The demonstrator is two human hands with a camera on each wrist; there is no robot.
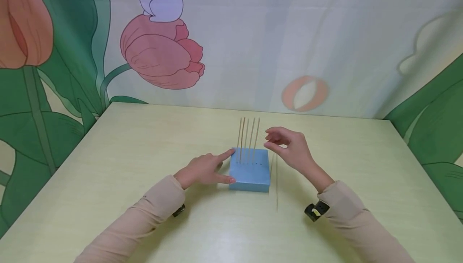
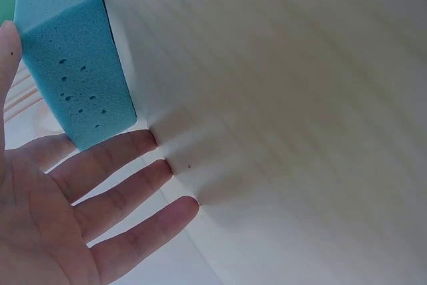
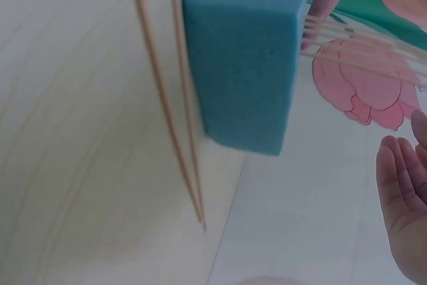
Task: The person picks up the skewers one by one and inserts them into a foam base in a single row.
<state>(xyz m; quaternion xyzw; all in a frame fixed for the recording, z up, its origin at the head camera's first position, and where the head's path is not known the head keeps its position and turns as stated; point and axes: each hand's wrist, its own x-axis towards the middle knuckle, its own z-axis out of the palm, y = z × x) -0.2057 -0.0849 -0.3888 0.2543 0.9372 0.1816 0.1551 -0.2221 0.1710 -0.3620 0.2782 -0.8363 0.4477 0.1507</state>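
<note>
A light blue foam block (image 1: 249, 174) lies on the table with several thin wooden sticks (image 1: 258, 132) standing upright in a row in its top. Small dark holes (image 1: 258, 163) show to the right of that row. My left hand (image 1: 204, 169) touches the block's left side, index finger at the far corner and thumb at the near one. In the left wrist view the other fingers (image 2: 127, 198) extend with their tips at the table. Raised to the right of the sticks, my right hand (image 1: 287, 146) has thumb and fingers apart, nothing visible between them.
Two loose wooden sticks (image 3: 160, 81) lie on the table along the block's right side. The pale wooden table (image 1: 144, 134) meets a printed curtain (image 1: 235, 54) at its back edge.
</note>
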